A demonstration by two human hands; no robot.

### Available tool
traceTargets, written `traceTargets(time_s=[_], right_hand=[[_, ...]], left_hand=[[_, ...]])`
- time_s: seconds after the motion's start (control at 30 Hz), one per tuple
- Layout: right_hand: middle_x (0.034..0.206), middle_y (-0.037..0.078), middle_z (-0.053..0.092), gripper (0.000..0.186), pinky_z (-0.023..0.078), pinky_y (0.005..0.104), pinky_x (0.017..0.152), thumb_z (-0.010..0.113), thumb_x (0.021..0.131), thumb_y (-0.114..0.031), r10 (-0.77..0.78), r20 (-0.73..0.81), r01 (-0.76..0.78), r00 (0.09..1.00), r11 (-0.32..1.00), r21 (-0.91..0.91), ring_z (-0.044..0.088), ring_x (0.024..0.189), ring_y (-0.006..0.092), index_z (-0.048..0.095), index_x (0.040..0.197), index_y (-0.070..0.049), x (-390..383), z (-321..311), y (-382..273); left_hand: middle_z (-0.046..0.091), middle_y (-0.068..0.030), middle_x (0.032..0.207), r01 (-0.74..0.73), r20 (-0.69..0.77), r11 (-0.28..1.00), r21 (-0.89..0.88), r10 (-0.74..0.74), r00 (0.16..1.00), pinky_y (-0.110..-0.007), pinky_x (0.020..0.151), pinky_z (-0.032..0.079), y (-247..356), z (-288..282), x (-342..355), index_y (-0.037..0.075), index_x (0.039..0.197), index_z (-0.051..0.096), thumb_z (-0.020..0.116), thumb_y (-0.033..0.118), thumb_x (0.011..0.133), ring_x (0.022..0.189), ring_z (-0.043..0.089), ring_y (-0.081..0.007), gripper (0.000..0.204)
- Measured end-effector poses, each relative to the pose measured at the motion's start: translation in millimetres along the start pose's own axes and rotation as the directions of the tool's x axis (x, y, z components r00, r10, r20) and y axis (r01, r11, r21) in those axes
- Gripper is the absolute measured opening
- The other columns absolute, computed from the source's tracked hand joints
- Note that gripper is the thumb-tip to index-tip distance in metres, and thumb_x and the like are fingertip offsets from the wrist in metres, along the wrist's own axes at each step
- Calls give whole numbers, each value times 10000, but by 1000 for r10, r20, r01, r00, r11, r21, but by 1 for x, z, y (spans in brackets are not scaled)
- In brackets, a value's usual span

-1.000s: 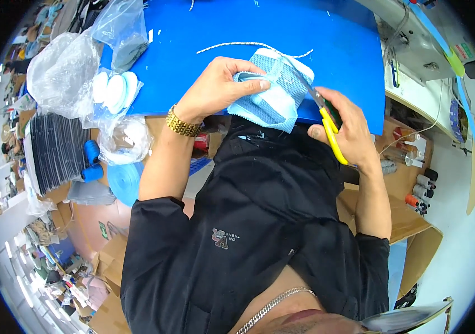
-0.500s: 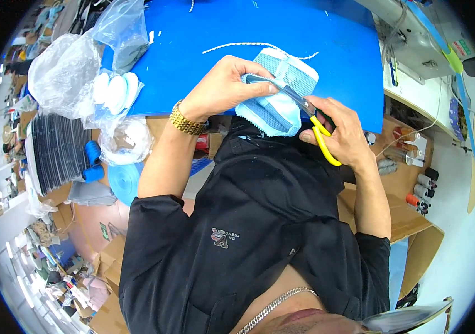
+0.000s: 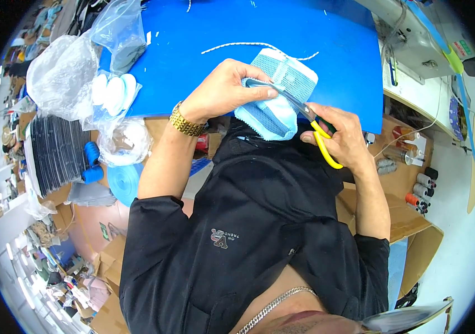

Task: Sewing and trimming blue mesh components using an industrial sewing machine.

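Head view: blue worktop (image 3: 204,28), one, spanning the top of the scene. Light-blue mesh piece (image 3: 297,78), one, folded; at the worktop's near edge, lower part reaching past it; slightly farther right than a second ago. Left hand (image 3: 223,89): fingers pinched on the piece's fold, thumb uppermost. Right hand (image 3: 342,131): fingers curled round the scissor handles. Scissors (image 3: 310,114), one pair, yellow-handled; blades, across the far panel a second ago, now lie lower, along the fold toward the left thumb — in effect, both hands bear on one spot. Cord (image 3: 237,44), thin, white with dark flecks, one end on the worktop beyond the piece.

Not made out: blade tips, lost at the left thumb; whether the blades part or close, or cut anything; some right fingers, behind the handles — likewise whether the cord joins the piece.
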State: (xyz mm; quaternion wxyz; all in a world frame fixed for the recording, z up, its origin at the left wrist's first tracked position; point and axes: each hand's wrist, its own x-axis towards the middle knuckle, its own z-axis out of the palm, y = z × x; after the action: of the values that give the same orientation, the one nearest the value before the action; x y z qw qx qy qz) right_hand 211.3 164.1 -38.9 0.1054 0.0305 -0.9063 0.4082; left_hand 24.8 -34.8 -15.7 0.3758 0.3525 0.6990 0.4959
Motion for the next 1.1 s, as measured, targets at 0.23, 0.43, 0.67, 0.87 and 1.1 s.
traceTargets(time_s=[0.23, 0.43, 0.67, 0.87, 1.1], right_hand=[[966, 157, 700, 554, 531, 346, 683, 842, 691, -280, 29, 2, -29, 1000, 1000, 1, 692, 818, 291, 642, 1162, -67, -7, 0, 6], [970, 151, 699, 560, 529, 337, 696, 846, 688, -278, 50, -64, -48, 997, 998, 41, 688, 812, 281, 645, 1161, -54, -3, -4, 3], [966, 140, 701, 529, 532, 316, 718, 842, 703, -271, 39, -109, -40, 993, 999, -10, 678, 791, 260, 652, 1137, -37, -3, 4, 3], [838, 27, 592, 647, 464, 228, 629, 858, 722, -279, 331, -261, -230, 907, 907, 352, 516, 691, 87, 539, 1220, -18, 12, -2, -18], [857, 71, 611, 622, 499, 318, 693, 829, 734, -245, 316, -479, -273, 819, 949, 159, 607, 751, 186, 503, 1217, -28, 41, 9, -20]], left_hand=[[715, -68, 840, -24, 32, 997, 76, 22, 999, -221, 601, 498, -3, -1, 1, 6, 1007, 731, 734, 228, 851, 696, 639, -83, 271], [713, -71, 825, -81, 7, 991, 104, 81, 997, -220, 587, 490, -3, 0, 3, 2, 1005, 730, 738, 231, 845, 671, 627, -79, 279], [694, -10, 846, -4, -14, 995, 97, 6, 1000, -203, 648, 488, 5, 3, 4, -10, 979, 722, 715, 198, 871, 747, 599, -46, 235], [687, -16, 905, -62, -261, 998, 4, 61, 963, -210, 720, 483, -4, 16, 9, -27, 1039, 700, 640, 175, 932, 810, 597, -59, 236], [671, -19, 946, -63, -276, 987, -146, 20, 961, -224, 759, 466, -8, 25, 12, -33, 1072, 687, 626, 158, 941, 853, 577, -62, 240]])
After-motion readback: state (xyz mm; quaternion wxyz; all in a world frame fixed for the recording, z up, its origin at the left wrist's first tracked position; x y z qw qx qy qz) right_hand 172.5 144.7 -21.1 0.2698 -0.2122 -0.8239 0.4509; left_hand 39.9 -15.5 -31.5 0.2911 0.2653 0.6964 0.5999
